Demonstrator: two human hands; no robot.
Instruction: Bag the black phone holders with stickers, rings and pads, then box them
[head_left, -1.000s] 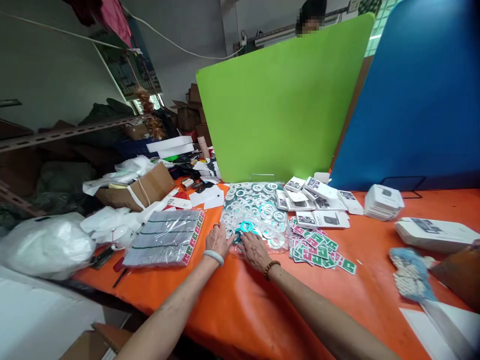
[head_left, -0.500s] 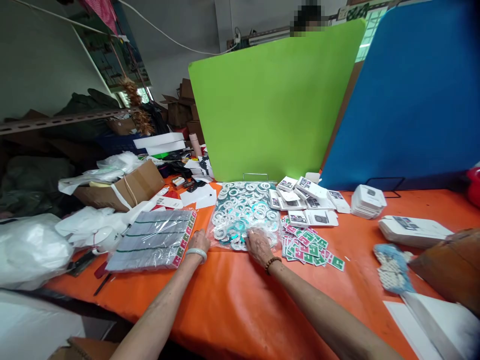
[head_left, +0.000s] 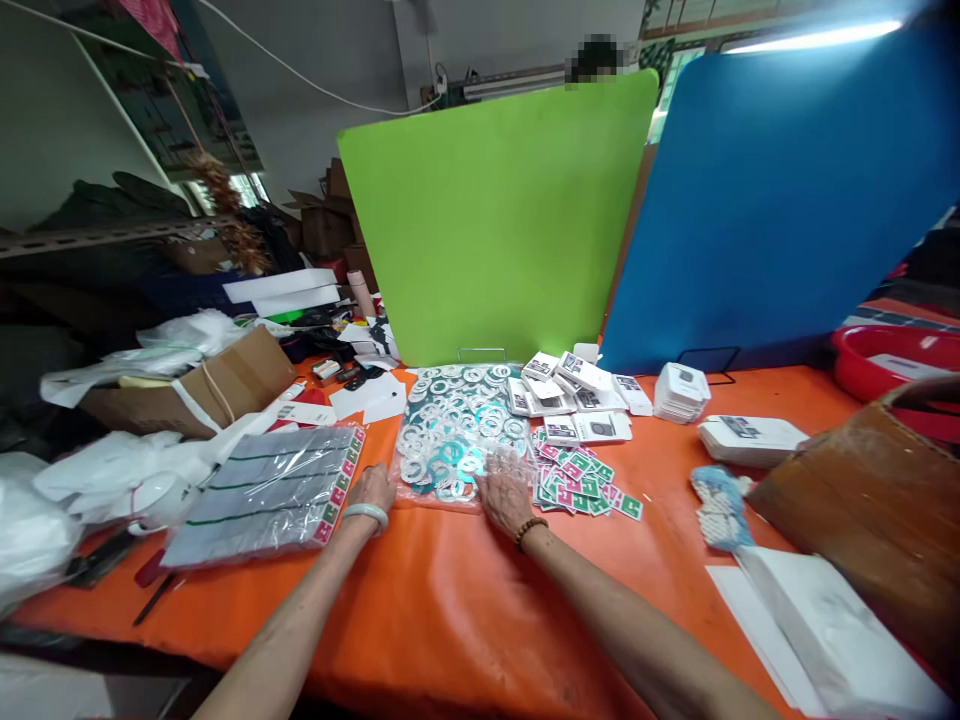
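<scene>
A clear plastic bag of white and teal rings (head_left: 457,425) lies on the orange table (head_left: 465,610) in front of me. My left hand (head_left: 373,490), a pale bangle on its wrist, is closed on the bag's near left corner. My right hand (head_left: 504,497), with a bead bracelet, lies at the bag's near right corner. Its fingers are stretched out and partly covered by the plastic film.
Green and pink cards (head_left: 581,487) are fanned out right of the bag, with small white boxes (head_left: 577,385) behind. Wrapped grey packs (head_left: 274,490) and a cardboard box (head_left: 217,385) lie left. Green (head_left: 495,210) and blue (head_left: 765,200) panels stand behind. A brown basket (head_left: 862,510) sits right.
The bag of rings slid toward me. My left hand moved off the rings to the bag's left corner. My right hand stayed at the right corner. The view swung right.
</scene>
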